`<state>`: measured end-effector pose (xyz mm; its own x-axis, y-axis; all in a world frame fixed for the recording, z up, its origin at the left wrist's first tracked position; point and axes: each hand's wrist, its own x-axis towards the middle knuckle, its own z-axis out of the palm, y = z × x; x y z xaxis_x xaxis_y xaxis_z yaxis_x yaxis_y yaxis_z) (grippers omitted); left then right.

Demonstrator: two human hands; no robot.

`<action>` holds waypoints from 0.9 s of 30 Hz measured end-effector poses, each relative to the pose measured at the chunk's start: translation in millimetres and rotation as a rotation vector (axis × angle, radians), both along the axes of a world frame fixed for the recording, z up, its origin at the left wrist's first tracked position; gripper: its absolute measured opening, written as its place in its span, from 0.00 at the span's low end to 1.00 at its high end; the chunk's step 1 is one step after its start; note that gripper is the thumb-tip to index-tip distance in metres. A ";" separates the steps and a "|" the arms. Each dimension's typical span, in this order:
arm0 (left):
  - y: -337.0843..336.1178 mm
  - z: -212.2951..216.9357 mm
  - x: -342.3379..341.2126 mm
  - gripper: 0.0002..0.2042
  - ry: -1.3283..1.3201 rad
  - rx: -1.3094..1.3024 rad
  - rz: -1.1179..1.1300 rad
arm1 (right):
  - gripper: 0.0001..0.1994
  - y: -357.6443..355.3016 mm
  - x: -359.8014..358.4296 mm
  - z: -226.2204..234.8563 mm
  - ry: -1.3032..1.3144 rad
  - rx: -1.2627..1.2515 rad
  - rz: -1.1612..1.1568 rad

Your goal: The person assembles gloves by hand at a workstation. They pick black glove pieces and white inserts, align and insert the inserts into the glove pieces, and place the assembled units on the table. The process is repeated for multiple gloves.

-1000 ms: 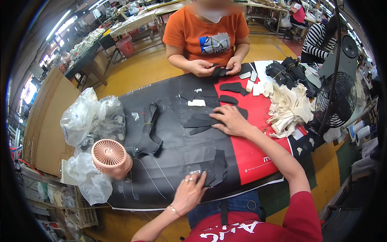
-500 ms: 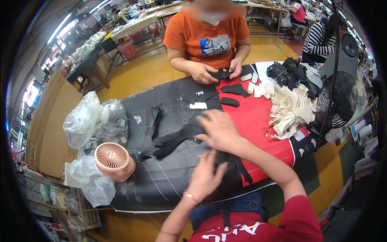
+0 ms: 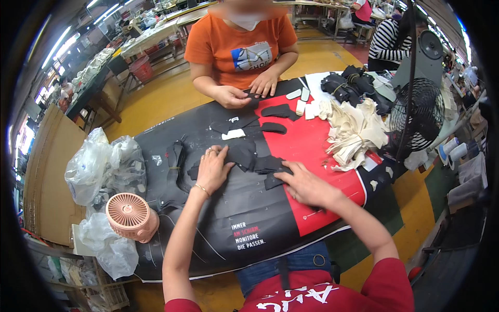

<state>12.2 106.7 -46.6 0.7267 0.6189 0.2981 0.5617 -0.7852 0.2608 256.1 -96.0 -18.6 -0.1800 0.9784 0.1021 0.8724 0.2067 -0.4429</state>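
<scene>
A long table is covered by a sheet (image 3: 249, 203), black for most of its length and red toward the right. An upright cardboard panel (image 3: 54, 177) is seen beyond the table's left end, and the far edge is occupied by a co-worker (image 3: 239, 52) in an orange shirt. At the right end a black caged fan (image 3: 418, 112) is mounted, with a heap of cream fabric pieces (image 3: 358, 132) piled near it on the table. On the left, clear plastic bags (image 3: 104, 161) are bunched up, and a small pink fan (image 3: 130, 216) is set just in front of them. Between the bags and the hands, a bundle of black strips (image 3: 176, 169) is bound by a thin band. Black fabric pieces (image 3: 243, 155) are laid overlapping across the middle of the sheet, where black meets red. Their left part is touched by the left hand (image 3: 213, 167), whose fingers are loosely spread and slightly bent. Their right end is met by the fingertips of the right hand (image 3: 306, 184), held half open with the palm down; whether a piece is pinched under its thumb cannot be told. Just beyond, a small white piece (image 3: 234, 134) is laid flat.
</scene>
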 end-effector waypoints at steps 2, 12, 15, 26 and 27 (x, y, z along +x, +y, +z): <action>13.2 -1.1 3.5 0.25 0.019 -0.053 -0.003 | 0.22 27.1 31.2 2.9 0.012 -0.006 0.165; -3.0 11.2 -25.9 0.27 0.094 -0.109 0.034 | 0.15 43.4 41.1 -8.6 -0.059 0.149 0.557; -10.0 13.5 -17.2 0.31 0.125 0.063 0.092 | 0.14 62.3 33.3 -6.4 -0.106 0.147 0.535; 29.7 37.1 -109.1 0.29 0.343 -0.216 0.787 | 0.22 62.5 51.7 -8.7 -0.187 0.207 0.400; 37.9 35.5 -111.5 0.27 0.375 -0.194 0.819 | 0.21 62.8 50.8 -9.6 -0.185 0.209 0.395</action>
<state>-99.3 144.6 -11.1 0.0678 0.9972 -0.0312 0.9972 -0.0667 0.0347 306.9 -33.2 -28.2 -0.5677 0.7931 0.2207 0.7690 0.6065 -0.2017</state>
